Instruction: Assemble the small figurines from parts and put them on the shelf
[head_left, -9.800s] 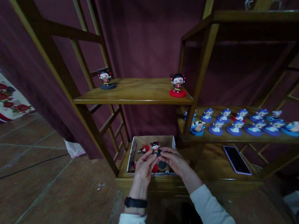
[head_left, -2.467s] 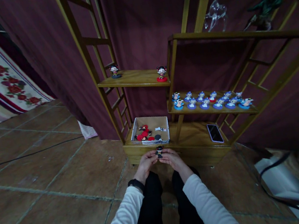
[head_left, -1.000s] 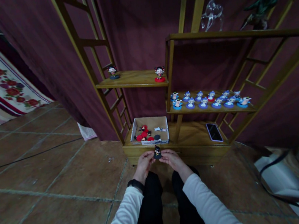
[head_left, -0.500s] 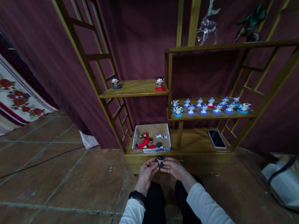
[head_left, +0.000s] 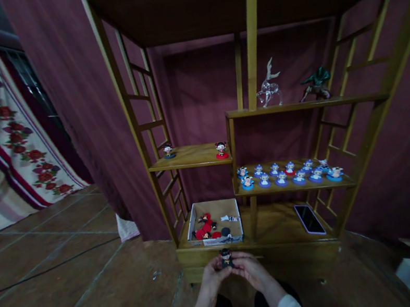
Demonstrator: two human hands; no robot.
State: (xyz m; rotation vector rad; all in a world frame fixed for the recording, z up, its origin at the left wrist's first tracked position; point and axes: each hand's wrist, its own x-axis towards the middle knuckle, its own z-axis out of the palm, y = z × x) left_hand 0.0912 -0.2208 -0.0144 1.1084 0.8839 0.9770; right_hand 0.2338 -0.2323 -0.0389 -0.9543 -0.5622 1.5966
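Between my two hands is a small black-haired doll figurine on a dark base, held upright in front of the cabinet. My left hand grips it from the left, and my right hand from the right. Just beyond them, an open cardboard box holds red discs, a dark disc and several loose figurine parts. On the small left shelf stand two similar figurines: one on a dark base at the left, one on a red base at the right.
Several blue-and-white figurines stand in rows on the lower right shelf. A phone lies on the cabinet's bottom board. Higher up are a clear glass deer and a dark green figure. A cable crosses the floor at left.
My view has tilted upward, so the cabinet and my hands appear lower and more of the upper shelves shows. The doll figurine stays between both hands.
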